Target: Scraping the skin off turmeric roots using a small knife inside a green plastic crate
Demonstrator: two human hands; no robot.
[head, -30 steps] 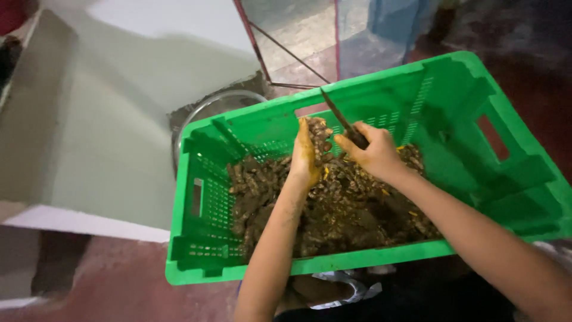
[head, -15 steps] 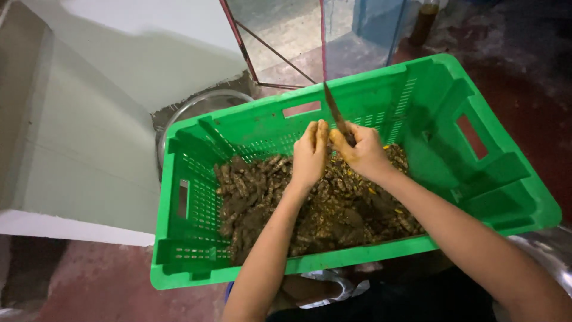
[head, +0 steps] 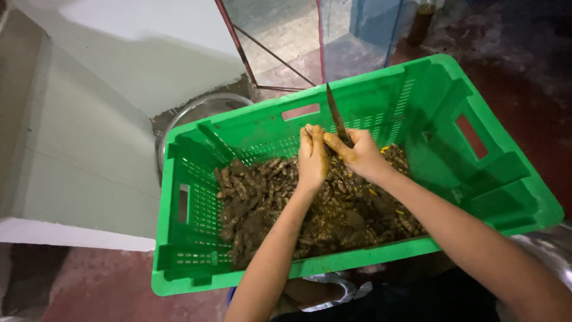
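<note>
Nearest the camera, two bare forearms are reaching up from the bottom edge into a green plastic crate (head: 196, 250) with slotted walls and handle cut-outs. Under the crate's near edge, something shiny and crumpled is showing, too hidden to tell what it is.

Inside the crate, a heap of brown, earthy roots (head: 268, 203) is lying across the floor, piled mostly toward the near wall and the middle, with small yellow-orange cut bits scattered among them.

Above the heap, toward the crate's far wall, the two hands are meeting. The left hand (head: 313, 158) is curling its fingers together around a small root piece, mostly hidden in its grip, with yellow stain on the skin. The right hand (head: 357, 155) is sitting just beside it, touching it, with its fingers clamped on the handle of a knife (head: 335, 116). The dark, narrow blade is pointing up and away, tilted slightly left, its tip standing in front of the far wall.

Beyond the crate's far left corner, the rim of a round metal bowl (head: 196, 110) is peeking out on the floor. Farther off, a red metal frame (head: 238, 42) is standing beside a pale wall.
</note>
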